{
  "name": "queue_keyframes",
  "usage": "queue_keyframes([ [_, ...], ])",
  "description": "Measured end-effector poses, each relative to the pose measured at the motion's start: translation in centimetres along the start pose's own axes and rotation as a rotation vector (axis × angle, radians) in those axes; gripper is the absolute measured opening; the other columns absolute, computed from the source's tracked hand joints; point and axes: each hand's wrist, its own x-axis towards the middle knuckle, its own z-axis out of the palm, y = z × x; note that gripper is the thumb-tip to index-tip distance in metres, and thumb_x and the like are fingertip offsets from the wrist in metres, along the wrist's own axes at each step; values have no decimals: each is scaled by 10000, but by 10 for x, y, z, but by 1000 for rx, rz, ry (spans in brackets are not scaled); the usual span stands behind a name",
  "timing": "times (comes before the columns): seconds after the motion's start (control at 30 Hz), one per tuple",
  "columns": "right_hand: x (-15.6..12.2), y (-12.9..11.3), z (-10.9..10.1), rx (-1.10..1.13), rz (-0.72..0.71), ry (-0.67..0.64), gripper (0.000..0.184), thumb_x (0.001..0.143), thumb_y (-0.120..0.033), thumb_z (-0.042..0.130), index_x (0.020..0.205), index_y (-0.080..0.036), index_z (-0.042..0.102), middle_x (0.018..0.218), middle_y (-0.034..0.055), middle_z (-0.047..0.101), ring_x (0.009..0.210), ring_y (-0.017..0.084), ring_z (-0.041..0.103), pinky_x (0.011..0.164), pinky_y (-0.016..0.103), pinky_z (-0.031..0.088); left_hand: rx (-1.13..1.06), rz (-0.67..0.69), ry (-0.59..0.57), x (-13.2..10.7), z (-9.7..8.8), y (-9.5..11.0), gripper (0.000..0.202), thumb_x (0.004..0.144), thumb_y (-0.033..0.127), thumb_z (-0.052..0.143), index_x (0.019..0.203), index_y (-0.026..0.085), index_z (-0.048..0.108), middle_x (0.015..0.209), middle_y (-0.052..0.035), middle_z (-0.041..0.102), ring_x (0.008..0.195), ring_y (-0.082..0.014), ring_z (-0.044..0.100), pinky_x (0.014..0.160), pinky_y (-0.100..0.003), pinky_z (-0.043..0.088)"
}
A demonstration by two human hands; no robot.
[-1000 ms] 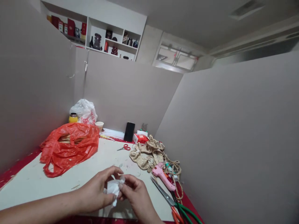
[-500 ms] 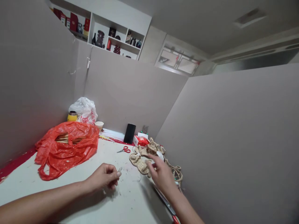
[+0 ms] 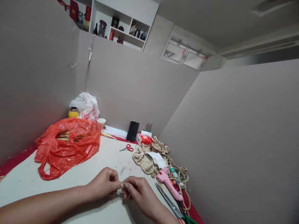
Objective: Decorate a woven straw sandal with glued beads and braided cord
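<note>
Low over the pale table, my left hand [image 3: 102, 183] is closed in a pinch. Its fingertips meet those of my right hand [image 3: 141, 193], which is pinched as well. Whatever lies between the fingertips is too small and hidden to name. Beyond my right hand lie woven pieces of tan braided rope [image 3: 143, 161] with a white paper piece [image 3: 157, 159] on them. Close to my right wrist are large scissors [image 3: 169, 200] and a pink glue gun [image 3: 169, 185].
A red plastic bag [image 3: 79, 155] with thin tan strips inside sits at the left. Small red-handled scissors [image 3: 127, 148], a paper cup [image 3: 101, 122], a black phone [image 3: 132, 131] and a red box [image 3: 144, 139] line the back. Grey partitions [image 3: 140, 87] enclose the table.
My right hand has come back from the rope pieces, down and left, to meet my left hand. Its fingers have closed. The glue gun and large scissors now show more fully.
</note>
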Motion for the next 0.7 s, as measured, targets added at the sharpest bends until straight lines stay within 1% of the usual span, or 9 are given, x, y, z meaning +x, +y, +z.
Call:
queue_keyframes([
  [0.1,-4,1,4,-63,-27,10,285,884,-238,475,645,-172,617,574,-11,621,543,119,530,573,216,387,58,13,29,-2,2,0,240,672,298,624,534,169,476,437,64,448,433,-78,381,428,-192,260],
  [0.2,-3,4,10,-69,-18,62,268,891,-254,450,663,-181,571,554,-18,597,514,117,515,541,215,377,91,26,65,-4,3,3,204,699,258,574,542,170,479,471,59,436,472,-87,389,456,-200,275],
  [0.27,-1,6,14,-47,10,97,244,880,-257,442,666,-189,538,526,-23,578,479,118,515,497,210,376,154,78,107,-6,3,5,240,728,259,561,528,172,459,494,55,418,502,-91,386,483,-206,285],
  [0.33,1,7,16,-22,38,121,221,859,-254,439,664,-193,521,498,-29,561,439,117,513,453,204,373,251,168,145,-8,3,6,296,764,281,557,516,171,439,508,52,400,520,-91,373,506,-211,291],
  [0.4,2,6,17,-13,53,146,208,842,-252,443,658,-194,520,488,-31,556,423,116,516,442,203,376,330,245,171,-9,3,6,329,796,302,549,517,170,434,518,48,401,524,-92,373,516,-213,297],
  [0.57,5,-3,17,-51,36,221,222,806,-248,489,590,-203,508,482,-34,538,462,122,527,480,216,364,364,307,227,-8,5,3,324,823,295,538,532,169,471,539,32,449,542,-102,420,546,-216,333],
  [0.63,7,-2,15,-48,37,233,218,802,-253,493,591,-204,514,482,-39,536,467,126,544,482,218,368,367,321,244,-9,3,4,334,831,304,534,531,172,474,535,29,454,540,-105,426,545,-218,338],
  [0.7,10,5,12,-36,56,262,210,799,-259,494,597,-204,507,473,-43,527,457,125,546,470,216,367,359,363,278,-12,0,9,339,843,322,527,541,176,485,537,25,469,540,-110,441,551,-221,352],
])
